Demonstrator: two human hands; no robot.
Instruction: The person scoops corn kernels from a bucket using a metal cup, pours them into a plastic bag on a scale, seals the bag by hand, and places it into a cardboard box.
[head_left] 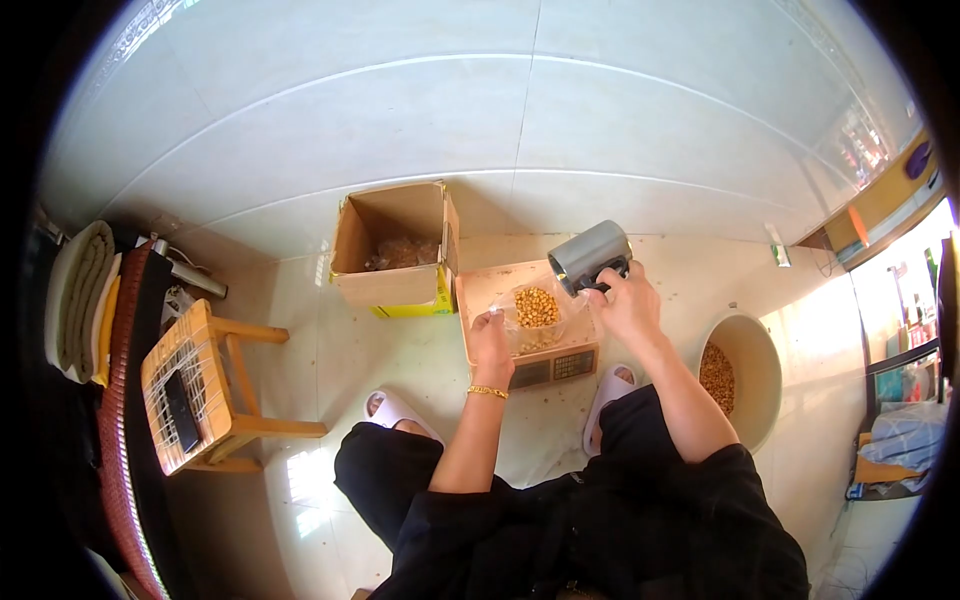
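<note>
My left hand [491,342], with a gold bracelet at the wrist, pinches the left edge of a clear plastic bag [548,336]. Golden kernels [537,307], which look like corn, lie in the bag. By its black handle, my right hand [632,300] grips a grey mug [592,254], tilted beside the bag's upper right. The right fingers are also near the bag's right edge; whether they hold it I cannot tell. Beneath the bag is a weighing scale [484,288] with an orange-brown platform and a display panel at its front.
An open cardboard box [390,287] with clear plastic bags stands against the wall. On the right, a pale bucket [762,375] holds more kernels. A wooden stool [225,425] carrying a dark phone [182,410] is on the left. Scattered bits dot the floor near the scale.
</note>
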